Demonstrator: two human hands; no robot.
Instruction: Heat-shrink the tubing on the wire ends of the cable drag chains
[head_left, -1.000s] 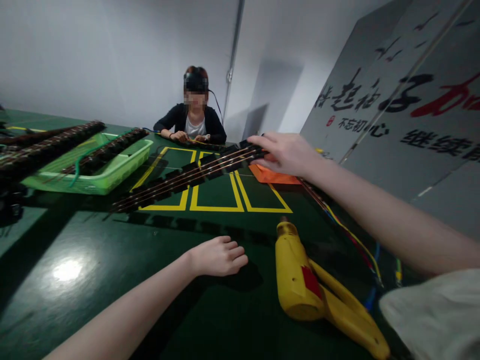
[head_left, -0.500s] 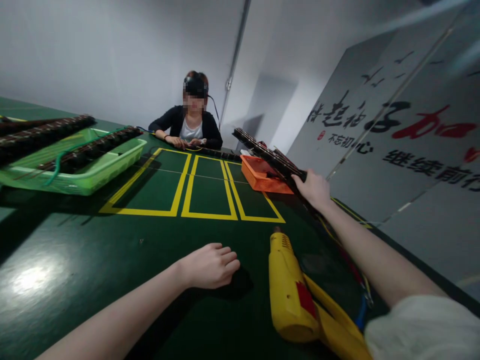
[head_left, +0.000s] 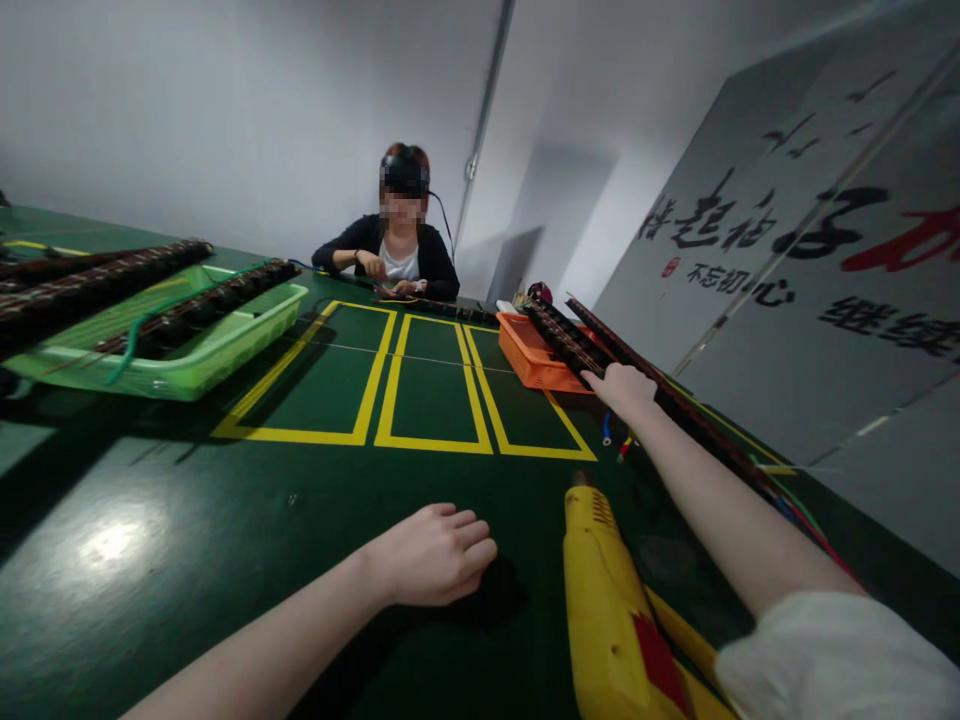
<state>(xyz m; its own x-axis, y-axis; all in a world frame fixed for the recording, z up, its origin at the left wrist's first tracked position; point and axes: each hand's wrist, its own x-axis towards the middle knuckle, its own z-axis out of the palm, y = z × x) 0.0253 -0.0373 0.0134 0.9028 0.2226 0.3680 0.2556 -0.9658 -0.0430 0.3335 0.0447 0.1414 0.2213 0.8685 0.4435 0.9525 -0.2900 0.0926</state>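
My right hand is closed on the near end of a long dark strip with coppery wires along it. The strip leans over the orange basket. Just under that hand, a blue wire end and a red-yellow wire end, both with metal lugs, hang by the table. A second long dark strip runs alongside on the right, partly behind my wrist. Over the near table, my left hand has its fingers curled in, with nothing visible in it. A yellow heat gun lies between my forearms, nozzle pointing away.
A green basket at left carries more dark strips and green wire. Yellow tape rectangles mark the green table. Across it sits a person in a headset, hands at a dark strip. A lettered panel borders the right.
The strip in my right hand has come down lower over the orange basket, apart from the second strip. The lugged wire ends now show. The person opposite has raised one hand. My view shifted slightly left.
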